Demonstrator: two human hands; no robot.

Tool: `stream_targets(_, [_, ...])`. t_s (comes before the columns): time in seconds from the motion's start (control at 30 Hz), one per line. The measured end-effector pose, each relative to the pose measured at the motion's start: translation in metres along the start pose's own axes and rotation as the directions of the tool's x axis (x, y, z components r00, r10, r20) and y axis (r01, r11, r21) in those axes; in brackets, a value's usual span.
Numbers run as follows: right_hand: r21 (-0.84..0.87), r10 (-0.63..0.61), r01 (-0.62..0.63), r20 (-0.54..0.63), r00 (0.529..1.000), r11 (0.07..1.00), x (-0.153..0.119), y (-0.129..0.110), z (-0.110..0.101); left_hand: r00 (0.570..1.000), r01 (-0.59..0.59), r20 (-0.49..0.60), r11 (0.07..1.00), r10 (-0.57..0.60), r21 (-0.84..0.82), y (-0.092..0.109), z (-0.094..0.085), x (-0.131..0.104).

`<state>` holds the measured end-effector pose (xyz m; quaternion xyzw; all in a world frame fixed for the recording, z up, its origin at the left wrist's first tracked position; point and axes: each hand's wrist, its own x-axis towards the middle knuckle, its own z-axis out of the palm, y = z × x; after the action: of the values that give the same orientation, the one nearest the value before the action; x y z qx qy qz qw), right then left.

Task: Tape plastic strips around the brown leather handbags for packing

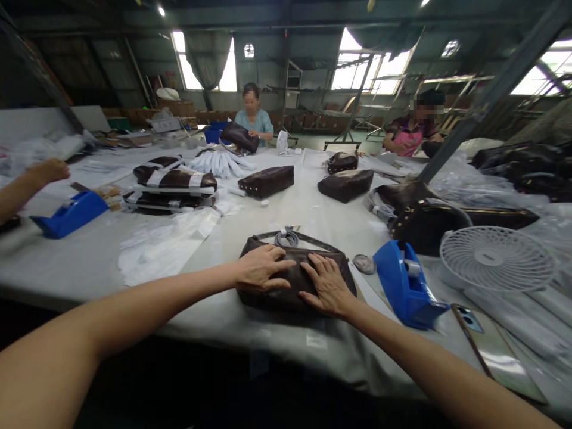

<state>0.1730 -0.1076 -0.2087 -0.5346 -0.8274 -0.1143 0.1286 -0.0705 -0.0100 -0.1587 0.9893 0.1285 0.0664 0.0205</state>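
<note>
A dark brown leather handbag (295,286) lies on the table's near edge in front of me. My left hand (266,268) rests flat on its left part with the fingers stretched out. On the right part lies my right hand (328,283), its fingers spread over the leather. Behind both hands the bag's strap (319,241) runs along the far side, and a coiled grey cord-like bundle (286,238) sits at its middle. Neither hand grasps anything.
Blue tape dispensers stand right (404,286) and left (74,211). A white fan (496,259) and a phone (496,351) are at the right. Wrapped bags (174,182) are stacked left; more bags (268,182) lie beyond. Two people work across the table; another person's arm reaches in left.
</note>
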Motion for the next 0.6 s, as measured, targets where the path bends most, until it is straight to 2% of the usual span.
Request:
stream_targets(0.07, [0.002, -0.018, 0.018, 0.049, 0.999, 1.000, 0.004, 0.004, -0.005, 0.983, -0.181, 0.030, 0.983, 0.179, 0.041, -0.009, 0.002, 0.002])
stream_targets(0.13, [0.017, -0.053, 0.052, 0.083, 0.995, 0.999, 0.007, 0.010, -0.009, 0.962, -0.270, 0.061, 0.960, 0.267, 0.066, -0.015, 0.012, 0.000])
stream_targets(0.23, [0.055, -0.139, 0.135, 0.078, 0.987, 0.989, 0.008, 0.022, -0.011, 0.963, -0.269, 0.044, 0.960, 0.266, 0.071, -0.020, 0.030, -0.006])
stream_targets(0.33, [0.080, -0.220, 0.219, 0.001, 0.976, 0.972, 0.004, 0.033, -0.004, 0.965, -0.260, -0.018, 0.961, 0.263, 0.098, -0.022, 0.047, -0.012])
stream_targets(0.47, [0.079, -0.233, 0.239, -0.071, 0.970, 0.968, -0.002, 0.040, 0.010, 0.961, -0.244, -0.096, 0.958, 0.260, 0.152, -0.023, 0.064, -0.014])
stream_targets(0.6, [0.096, -0.217, 0.227, -0.102, 0.971, 0.969, -0.007, 0.039, 0.020, 0.951, -0.293, -0.058, 0.946, 0.303, 0.138, -0.024, 0.075, -0.014])
